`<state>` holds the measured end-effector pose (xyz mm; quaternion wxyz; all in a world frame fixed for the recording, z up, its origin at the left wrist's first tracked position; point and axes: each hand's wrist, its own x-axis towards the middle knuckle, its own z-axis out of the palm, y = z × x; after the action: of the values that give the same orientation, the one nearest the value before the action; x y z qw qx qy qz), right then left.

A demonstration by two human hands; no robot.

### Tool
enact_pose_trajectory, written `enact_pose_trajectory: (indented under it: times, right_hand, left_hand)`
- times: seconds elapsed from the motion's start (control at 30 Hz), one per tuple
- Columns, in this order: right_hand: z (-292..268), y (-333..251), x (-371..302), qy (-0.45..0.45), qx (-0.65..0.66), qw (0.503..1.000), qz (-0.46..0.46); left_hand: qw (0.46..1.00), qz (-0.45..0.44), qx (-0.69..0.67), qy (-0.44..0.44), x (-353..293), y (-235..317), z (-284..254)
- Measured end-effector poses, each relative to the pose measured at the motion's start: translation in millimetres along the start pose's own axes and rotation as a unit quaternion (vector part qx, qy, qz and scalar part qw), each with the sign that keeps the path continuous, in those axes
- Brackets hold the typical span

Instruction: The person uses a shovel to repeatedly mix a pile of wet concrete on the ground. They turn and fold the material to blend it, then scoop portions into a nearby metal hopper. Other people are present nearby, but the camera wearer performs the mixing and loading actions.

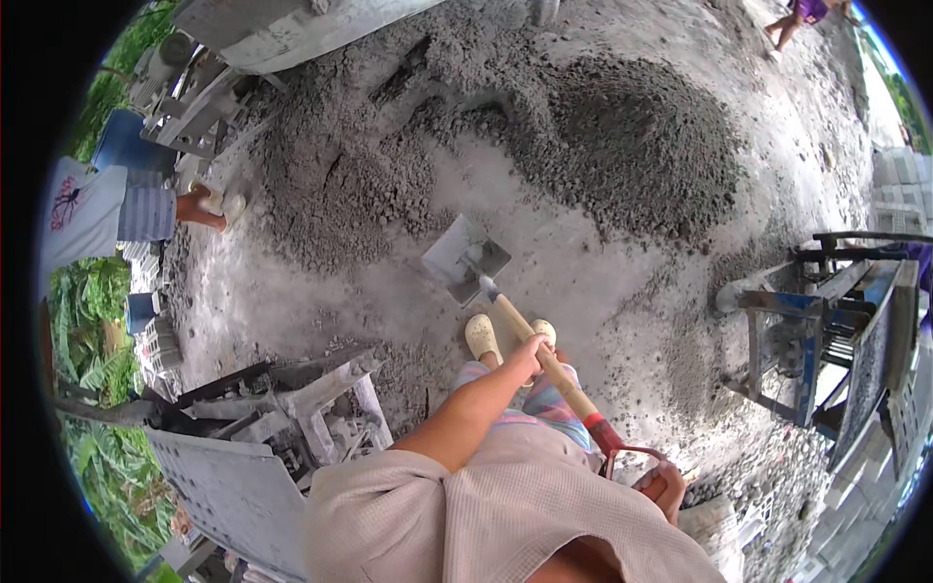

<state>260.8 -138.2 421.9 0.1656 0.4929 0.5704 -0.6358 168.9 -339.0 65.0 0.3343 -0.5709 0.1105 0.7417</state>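
A shovel (pixel 573 393) with a pale wooden shaft, a square metal blade (pixel 452 255) and a red grip end slants across the space in front of me. My left hand (pixel 532 356) is wrapped round the middle of the shaft. At the upper end, my right hand (pixel 665 488) closes on the red handle. The blade looks bare except for grey dust and is just above or on the dusty ground; I cannot tell which. Beyond it lies a heap of loose grey mix (pixel 340 185), with a darker, damp-looking mound (pixel 651 146) to its right.
Dusty metal machine frames stand at left (pixel 321 408) and right (pixel 812 340). A large metal trough (pixel 301 34) is at the far left. One person in striped shorts (pixel 146 209) stands left; another (pixel 802 15) is far right. Grey blocks (pixel 904 185) are stacked along the right.
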Motion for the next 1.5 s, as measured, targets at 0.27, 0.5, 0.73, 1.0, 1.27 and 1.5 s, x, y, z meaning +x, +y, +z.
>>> enact_pose_trajectory:
  times: [0.27, 0.5, 0.73, 1.0, 1.27, 1.5]
  right_hand:
    - [-42.4, -4.3, 65.8, -0.008, -0.018, 1.000, -0.011]
    - [-7.0, -1.1, 97.8, -0.024, 0.022, 0.999, 0.008]
    - [156.1, 15.8, 184.2, -0.124, 0.152, 0.980, 0.024]
    - [235.8, -13.3, 149.7, -0.233, 0.156, 0.959, 0.040]
    - [285.3, -25.1, 171.5, -0.170, 0.051, 0.984, -0.037]
    - [330.5, -22.2, 300.6, -0.136, 0.035, 0.989, -0.036]
  left_hand:
    - [0.995, 0.029, -0.083, 0.042, 35.0, -37.5, 15.9]
    - [0.997, 0.041, -0.012, 0.065, 53.5, 8.1, 12.6]
    - [0.967, 0.240, 0.033, 0.075, -12.4, 128.8, 36.2]
    - [0.960, 0.224, 0.094, 0.136, -45.0, 184.0, 19.9]
    - [0.961, 0.248, 0.072, 0.102, -32.3, 228.4, 35.6]
    - [0.914, 0.210, 0.332, 0.103, -23.2, 292.5, 56.4]
